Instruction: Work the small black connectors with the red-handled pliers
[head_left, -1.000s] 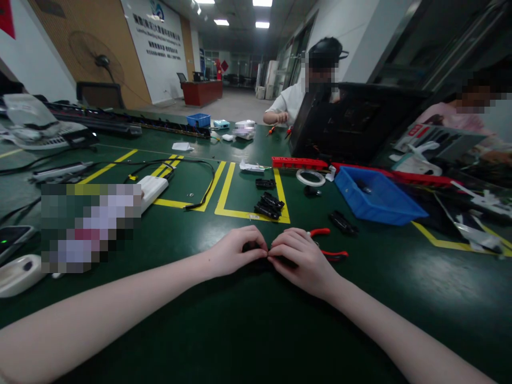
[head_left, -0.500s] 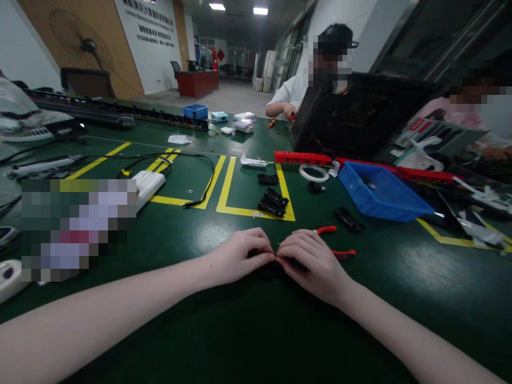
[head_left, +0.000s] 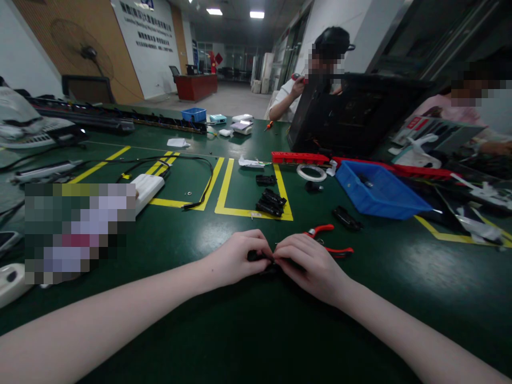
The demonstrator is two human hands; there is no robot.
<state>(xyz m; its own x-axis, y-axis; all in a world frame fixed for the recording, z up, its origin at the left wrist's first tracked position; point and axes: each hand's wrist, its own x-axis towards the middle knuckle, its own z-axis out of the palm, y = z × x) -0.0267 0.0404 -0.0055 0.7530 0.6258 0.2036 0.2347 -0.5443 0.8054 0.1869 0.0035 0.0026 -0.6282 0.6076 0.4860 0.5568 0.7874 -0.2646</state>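
Near the frame's centre, the left hand (head_left: 238, 258) pinches a small black part (head_left: 269, 269), slightly more exposed than half a second ago, suggesting a minor grip adjustment, while the right hand (head_left: 312, 262) bunches its fingertips alongside, their hold hidden.

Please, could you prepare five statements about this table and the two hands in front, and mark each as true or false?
1. The left hand and right hand are close together at a dark piece. True.
2. The pliers are green-handled. False: they are red-handled.
3. The white ring lies inside the blue bin. False: it lies on the table, outside the blue bin.
4. A black part lies within a yellow tape outline. True.
5. The blue bin is upside down. False: its open side faces up.
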